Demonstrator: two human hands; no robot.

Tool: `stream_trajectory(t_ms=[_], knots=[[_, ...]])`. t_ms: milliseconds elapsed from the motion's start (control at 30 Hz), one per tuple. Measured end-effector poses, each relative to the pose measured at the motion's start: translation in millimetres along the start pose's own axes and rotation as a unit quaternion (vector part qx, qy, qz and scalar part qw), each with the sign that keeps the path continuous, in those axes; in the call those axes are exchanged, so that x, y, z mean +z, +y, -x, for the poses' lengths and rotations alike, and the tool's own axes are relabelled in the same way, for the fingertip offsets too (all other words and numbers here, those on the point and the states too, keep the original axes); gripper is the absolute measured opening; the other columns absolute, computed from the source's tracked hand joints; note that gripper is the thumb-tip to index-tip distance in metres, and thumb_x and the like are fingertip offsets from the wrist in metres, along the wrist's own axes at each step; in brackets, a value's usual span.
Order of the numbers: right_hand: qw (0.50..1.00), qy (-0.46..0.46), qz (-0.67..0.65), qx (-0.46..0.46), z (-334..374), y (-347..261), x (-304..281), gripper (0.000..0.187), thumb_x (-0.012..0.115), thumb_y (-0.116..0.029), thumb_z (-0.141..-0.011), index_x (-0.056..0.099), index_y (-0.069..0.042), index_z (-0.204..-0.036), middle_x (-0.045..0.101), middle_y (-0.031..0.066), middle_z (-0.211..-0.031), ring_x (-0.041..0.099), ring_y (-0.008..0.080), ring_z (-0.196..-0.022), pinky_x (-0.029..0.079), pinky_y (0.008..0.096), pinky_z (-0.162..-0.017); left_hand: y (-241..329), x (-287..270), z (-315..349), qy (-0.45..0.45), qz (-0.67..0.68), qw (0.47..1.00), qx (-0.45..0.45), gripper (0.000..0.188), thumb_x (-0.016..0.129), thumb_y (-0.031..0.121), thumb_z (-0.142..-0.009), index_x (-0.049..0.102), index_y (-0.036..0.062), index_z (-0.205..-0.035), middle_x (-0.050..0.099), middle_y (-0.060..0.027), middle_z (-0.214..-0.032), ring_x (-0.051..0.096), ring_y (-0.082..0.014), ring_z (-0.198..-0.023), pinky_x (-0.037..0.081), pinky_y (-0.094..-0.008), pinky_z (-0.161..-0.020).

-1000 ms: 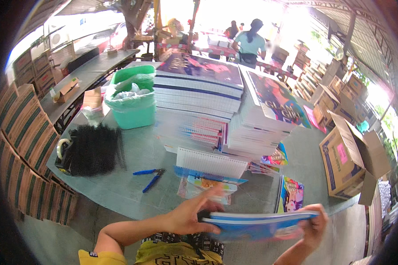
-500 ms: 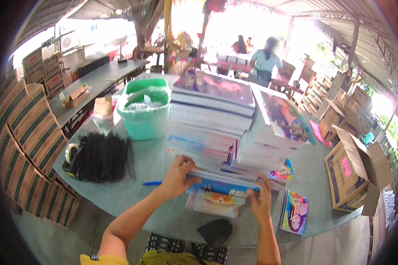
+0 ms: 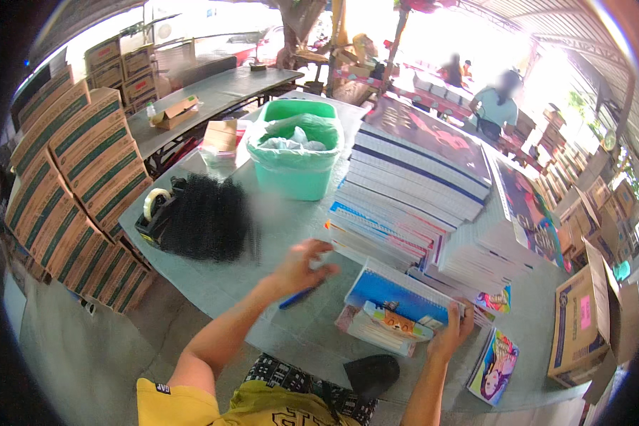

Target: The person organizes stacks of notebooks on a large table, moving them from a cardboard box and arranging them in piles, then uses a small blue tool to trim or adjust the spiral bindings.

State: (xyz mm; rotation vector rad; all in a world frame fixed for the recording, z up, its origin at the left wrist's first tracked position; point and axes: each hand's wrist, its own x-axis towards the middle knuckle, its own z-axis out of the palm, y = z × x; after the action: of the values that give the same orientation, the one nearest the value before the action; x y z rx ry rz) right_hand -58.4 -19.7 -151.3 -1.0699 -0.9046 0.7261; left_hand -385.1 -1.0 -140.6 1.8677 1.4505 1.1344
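Note:
My right hand grips the right end of a blue-covered spiral notebook, which stands tilted on the table behind a small pile of notebooks with a cartoon animal cover. Whether several notebooks are in that grip I cannot tell. Clear of the notebook's left end, my left hand is open and holds nothing, thumb and fingers apart. Just under it lies a blue pen. Beyond both hands rise tall stacks of spiral notebooks, with a second stack beside them on the right.
A green bin with a plastic liner stands at the left, near a bundle of thin black strands and a tape roll. Right of me lie a colourful notebook and an opened carton. A person stands farther back.
My left hand has let go of the notebook's left end and drawn away leftward. The right hand keeps its hold. The whole view has swung, shifting the scene rightward.

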Motion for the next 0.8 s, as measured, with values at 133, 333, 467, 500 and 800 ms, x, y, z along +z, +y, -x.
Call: stream_trajectory(t_ms=[133, 333, 467, 500, 800], knots=[[0.996, 0.054, -0.036, 0.055, 2, -9, 30, 0.022, 0.061, -0.017, -0.082, 0.054, -0.003, -0.097, 0.053, 0.004, -0.093, 0.048, 0.014, -0.089, 0.04, 0.0286, -0.078, -85, -45, 21, 0.094, -0.351, 0.909, -0.202, 0.045, 0.06, 0.042, -0.08, 0.05, 0.0013, -0.097, 0.061, -0.0132, -0.092, 0.063, -0.0322, -0.071, 0.052, -0.0388, -0.063], [0.969, -0.05, 0.191, -0.148, -4, -31, 28, 0.023, 0.057, -0.015, -0.082, 0.055, -0.003, -0.102, 0.056, 0.006, -0.096, 0.05, 0.0195, -0.092, 0.038, 0.0289, -0.084, -97, -42, 27, 0.082, -0.441, 0.855, -0.259, 0.043, 0.061, 0.038, -0.079, 0.048, 0.0011, -0.096, 0.06, -0.0159, -0.088, 0.064, -0.032, -0.077, 0.051, -0.0422, -0.065], [0.805, -0.199, 0.359, -0.429, 20, -74, 74, 0.035, 0.062, -0.017, -0.079, 0.055, -0.002, -0.111, 0.057, 0.0153, -0.106, 0.052, 0.032, -0.101, 0.04, 0.0332, -0.087, -104, -49, 31, 0.043, -0.443, 0.857, -0.26, 0.032, 0.058, 0.032, -0.082, 0.052, 0.0021, -0.091, 0.063, -0.0169, -0.078, 0.064, -0.0334, -0.075, 0.051, -0.0418, -0.066], [0.768, -0.207, 0.427, -0.43, 29, -82, 104, 0.037, 0.064, -0.018, -0.077, 0.056, -0.003, -0.11, 0.057, 0.0144, -0.107, 0.053, 0.032, -0.101, 0.041, 0.0351, -0.085, -108, -53, 37, 0.054, -0.466, 0.844, -0.258, 0.028, 0.056, 0.03, -0.083, 0.053, 0.0031, -0.086, 0.064, -0.0155, -0.074, 0.065, -0.0326, -0.075, 0.051, -0.0411, -0.065], [0.708, -0.278, 0.366, -0.536, 27, -38, 97, 0.036, 0.07, -0.02, -0.067, 0.063, -0.009, -0.101, 0.059, 0.0064, -0.091, 0.057, 0.0235, -0.084, 0.045, 0.0365, -0.07, 0, -111, 41, 0.279, -0.085, 0.954, -0.064, 0.018, 0.068, 0.013, -0.078, 0.058, 0.0009, -0.087, 0.06, -0.0022, -0.065, 0.056, -0.0113, -0.057, 0.046, -0.0249, -0.054]])
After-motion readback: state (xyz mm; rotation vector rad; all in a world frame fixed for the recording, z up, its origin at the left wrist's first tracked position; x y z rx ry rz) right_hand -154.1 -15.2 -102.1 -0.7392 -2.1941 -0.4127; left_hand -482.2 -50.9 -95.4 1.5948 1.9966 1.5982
